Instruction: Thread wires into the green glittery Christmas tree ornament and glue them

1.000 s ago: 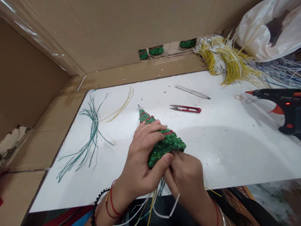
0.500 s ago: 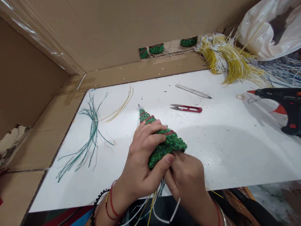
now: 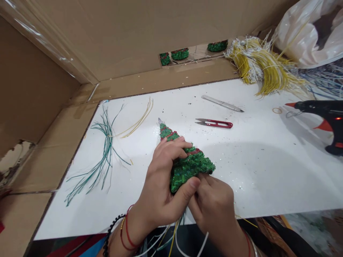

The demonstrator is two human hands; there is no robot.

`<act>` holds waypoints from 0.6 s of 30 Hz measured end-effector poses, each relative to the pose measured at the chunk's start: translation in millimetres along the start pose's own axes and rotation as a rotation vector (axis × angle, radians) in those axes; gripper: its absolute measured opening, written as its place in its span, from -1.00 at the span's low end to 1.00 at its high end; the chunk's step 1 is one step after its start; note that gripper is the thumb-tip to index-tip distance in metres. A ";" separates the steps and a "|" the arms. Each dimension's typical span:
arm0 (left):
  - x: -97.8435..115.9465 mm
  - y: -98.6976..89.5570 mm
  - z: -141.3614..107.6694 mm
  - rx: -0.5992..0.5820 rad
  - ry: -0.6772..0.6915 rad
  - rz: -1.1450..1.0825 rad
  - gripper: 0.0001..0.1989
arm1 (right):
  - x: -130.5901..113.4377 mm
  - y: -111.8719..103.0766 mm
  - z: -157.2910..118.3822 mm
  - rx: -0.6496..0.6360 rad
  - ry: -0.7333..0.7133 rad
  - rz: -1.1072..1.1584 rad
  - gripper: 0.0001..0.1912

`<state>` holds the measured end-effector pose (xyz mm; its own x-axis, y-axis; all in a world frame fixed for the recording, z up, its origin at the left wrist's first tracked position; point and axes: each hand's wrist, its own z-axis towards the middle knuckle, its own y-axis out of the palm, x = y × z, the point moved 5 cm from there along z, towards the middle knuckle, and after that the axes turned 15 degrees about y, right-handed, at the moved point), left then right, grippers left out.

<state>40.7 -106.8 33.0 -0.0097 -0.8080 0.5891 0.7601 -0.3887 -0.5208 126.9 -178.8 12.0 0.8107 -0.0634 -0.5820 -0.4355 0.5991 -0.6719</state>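
A small green glittery Christmas tree [image 3: 191,166] with red trim lies tilted, its tip pointing to the upper left. My left hand [image 3: 163,175] is wrapped over it, thumb along the base edge. Closed fingers of my right hand [image 3: 214,200] are up against the underside of the tree; their tips are hidden there. White, yellow and green wires [image 3: 177,237] hang below my hands at the table's front edge. Beyond the tree lie red-handled thread snips [image 3: 214,123] and a pale, slim, pointed tool [image 3: 222,103].
Green wires [image 3: 105,150] and a few yellow wires [image 3: 140,121] lie on the white board [image 3: 268,178]. A black glue gun [image 3: 327,107] rests at the right. Behind are bundled yellow wires [image 3: 272,76], a plastic bag [image 3: 292,35] and a cardboard wall [image 3: 134,32] with more green trees [image 3: 180,54] showing through its slot.
The whole view has shifted slightly. Both hands keep nearly the same hold at the tree, and the hanging wires have swung a little.
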 end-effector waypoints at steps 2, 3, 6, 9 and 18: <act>0.3 0.1 0.1 0.003 0.016 -0.005 -0.65 | -0.2 0.1 -1.2 0.016 0.003 -0.013 -0.58; 0.7 0.1 0.3 0.002 0.028 -0.007 -0.67 | -0.3 0.1 -2.0 0.026 0.002 -0.019 -0.59; 2.0 0.0 1.0 -0.016 0.047 -0.006 -0.69 | -0.5 0.8 -4.3 0.038 -0.007 -0.026 -0.60; 2.3 -0.7 1.7 -0.028 0.017 -0.012 -0.71 | -0.1 1.6 -5.0 0.030 -0.006 -0.025 -0.61; 2.8 -3.3 1.5 -0.046 -0.079 -0.061 -0.77 | -0.5 -1.8 -1.9 0.026 0.021 0.014 -0.66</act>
<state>39.2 -107.1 37.3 -0.0024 -0.7457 0.6663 0.7287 -0.4576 -0.5095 126.6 -181.4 12.7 0.7962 -0.0710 -0.6008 -0.4364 0.6204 -0.6517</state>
